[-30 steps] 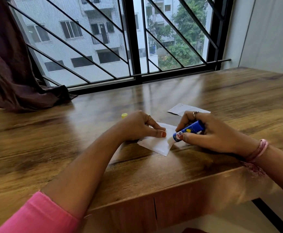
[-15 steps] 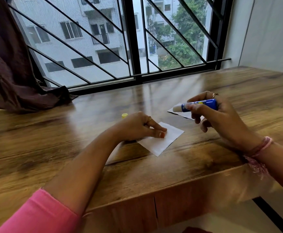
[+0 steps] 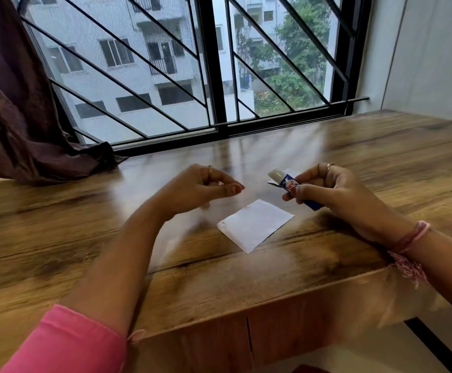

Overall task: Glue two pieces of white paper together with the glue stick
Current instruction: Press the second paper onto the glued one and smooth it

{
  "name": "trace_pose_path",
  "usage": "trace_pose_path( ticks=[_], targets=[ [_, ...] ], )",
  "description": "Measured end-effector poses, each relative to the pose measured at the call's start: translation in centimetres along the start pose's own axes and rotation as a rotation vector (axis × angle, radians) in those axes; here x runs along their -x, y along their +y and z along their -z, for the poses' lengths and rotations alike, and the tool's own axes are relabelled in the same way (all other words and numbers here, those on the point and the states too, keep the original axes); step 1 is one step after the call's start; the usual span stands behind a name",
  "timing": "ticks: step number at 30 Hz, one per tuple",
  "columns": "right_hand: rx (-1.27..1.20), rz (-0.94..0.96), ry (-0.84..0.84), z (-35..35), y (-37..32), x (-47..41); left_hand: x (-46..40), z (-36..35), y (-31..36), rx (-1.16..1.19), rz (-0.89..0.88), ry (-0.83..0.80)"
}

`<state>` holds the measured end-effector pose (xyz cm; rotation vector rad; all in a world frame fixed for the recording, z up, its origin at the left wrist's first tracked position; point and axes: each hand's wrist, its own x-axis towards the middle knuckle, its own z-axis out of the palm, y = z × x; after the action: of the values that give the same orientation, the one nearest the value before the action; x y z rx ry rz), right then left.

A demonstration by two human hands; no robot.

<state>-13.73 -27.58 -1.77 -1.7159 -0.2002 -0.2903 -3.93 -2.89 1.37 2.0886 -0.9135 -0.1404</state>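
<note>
The glue stick sits right of the frame's centre, gripped in the right hand, whose thumb and fingers curl around its blue barrel. It is uncapped: a stub of pale glue pokes out at the upper left end, and the barrel slants down to the lower right with red and white label lettering facing the camera. Half a second ago the stick was held nearly level, higher and farther right in the frame; now it is tilted and has come in toward the middle.

Below it, near the centre of the frame, a white paper square lies flat on the wooden table, turned like a diamond, uncovered. Earlier the left hand pressed down on its left corner; that hand has lifted off and now hovers above the table left of centre, fingers loosely curled, holding nothing. It is a little blurred.

A second piece of white paper shows only as a sliver just behind the glue stick, mostly hidden by it.

Farther out, a pink sleeve fills the lower left corner, a pink thread band wraps the right wrist, a dark curtain hangs at the upper left, and a barred window spans the top.
</note>
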Motion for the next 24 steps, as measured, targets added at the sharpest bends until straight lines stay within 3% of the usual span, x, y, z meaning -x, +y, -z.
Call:
trace_pose_path(
  ticks=[12,24],
  targets=[
    [0.044,-0.081,-0.24,-0.2,-0.7,-2.1,-0.4,2.9,-3.8,0.06,0.09,0.511],
    [0.136,-0.068,-0.291,-4.1,-1.9,-10.1,-0.5,3.8,-5.2,-0.022,0.185,0.578]
  ],
)
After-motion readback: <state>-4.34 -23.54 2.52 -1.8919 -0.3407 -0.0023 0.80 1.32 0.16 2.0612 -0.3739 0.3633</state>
